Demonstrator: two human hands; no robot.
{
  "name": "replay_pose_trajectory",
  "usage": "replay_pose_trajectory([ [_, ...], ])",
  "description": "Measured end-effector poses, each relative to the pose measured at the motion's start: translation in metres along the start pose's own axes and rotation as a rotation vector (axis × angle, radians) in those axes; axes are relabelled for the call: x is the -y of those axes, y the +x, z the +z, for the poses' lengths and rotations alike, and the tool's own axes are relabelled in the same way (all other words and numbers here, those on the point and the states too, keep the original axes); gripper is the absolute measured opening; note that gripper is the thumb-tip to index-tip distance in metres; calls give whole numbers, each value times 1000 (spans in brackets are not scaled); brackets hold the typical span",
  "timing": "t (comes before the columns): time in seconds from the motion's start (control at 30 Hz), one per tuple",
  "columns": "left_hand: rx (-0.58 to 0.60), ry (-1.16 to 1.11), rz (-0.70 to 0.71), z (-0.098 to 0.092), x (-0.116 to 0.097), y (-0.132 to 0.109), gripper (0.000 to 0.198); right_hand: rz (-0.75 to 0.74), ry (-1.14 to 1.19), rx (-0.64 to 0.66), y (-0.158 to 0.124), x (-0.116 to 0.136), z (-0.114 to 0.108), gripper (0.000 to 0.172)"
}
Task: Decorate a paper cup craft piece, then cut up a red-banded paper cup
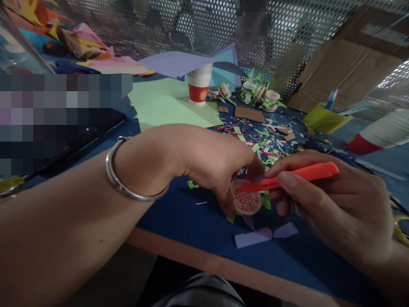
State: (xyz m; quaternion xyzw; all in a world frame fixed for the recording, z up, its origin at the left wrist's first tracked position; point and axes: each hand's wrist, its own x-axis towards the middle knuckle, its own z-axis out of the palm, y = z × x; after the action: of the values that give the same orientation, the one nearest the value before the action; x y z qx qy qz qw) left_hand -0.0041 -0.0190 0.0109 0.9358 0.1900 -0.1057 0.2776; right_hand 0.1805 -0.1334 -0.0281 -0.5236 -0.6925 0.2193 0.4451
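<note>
Between thumb and fingers, my left hand (211, 162) grips the side of a small paper cup base (247, 204). Red crossed lines and short strokes mark its round bottom, which faces up. My right hand (332, 204) is closed around a red marker (300, 174), its tip touching or just over the upper left of the drawn lines. Bits of green paper (266, 199) stick out from the cup base's sides. Just in front of it, two purple paper pieces (254, 238) lie on the blue table (191, 226).
A white and red paper cup stack (198, 91) stands on green paper (172, 106). Several cut cup pieces with green strips (271, 100) sit behind scattered scraps (255, 136). To the right are a yellow holder (322, 121), another cup stack (383, 132) and cardboard (345, 64).
</note>
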Motion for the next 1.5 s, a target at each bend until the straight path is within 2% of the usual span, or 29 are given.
replay_pose_trajectory([
  [0.37, 4, -2, 27, -2, -1, 0, 58, -58, 12, 65, 1, -6, -2, 8],
  [0.67, -39, -94, 90, -3, -8, -8, 37, -84, 7, 113, 3, -5, 2, 8],
  [0.8, -7, -89, 92, -3, -7, -8, 41, -91, -3, 97, 2, -3, -1, 8],
  [0.93, 19, -59, 81, -2, -3, -4, 47, -63, -38, -22, 0, 0, -2, 5],
  [1.0, 18, -59, 79, -1, 0, -2, 51, -48, -61, -43, 0, 0, -1, 6],
  [1.27, 31, -49, 44, -2, -2, -3, 46, -189, -198, 24, 2, -5, -5, 7],
  [1.5, 19, -33, 70, -2, -1, -3, 48, -195, -226, 18, 0, -5, -5, 9],
])
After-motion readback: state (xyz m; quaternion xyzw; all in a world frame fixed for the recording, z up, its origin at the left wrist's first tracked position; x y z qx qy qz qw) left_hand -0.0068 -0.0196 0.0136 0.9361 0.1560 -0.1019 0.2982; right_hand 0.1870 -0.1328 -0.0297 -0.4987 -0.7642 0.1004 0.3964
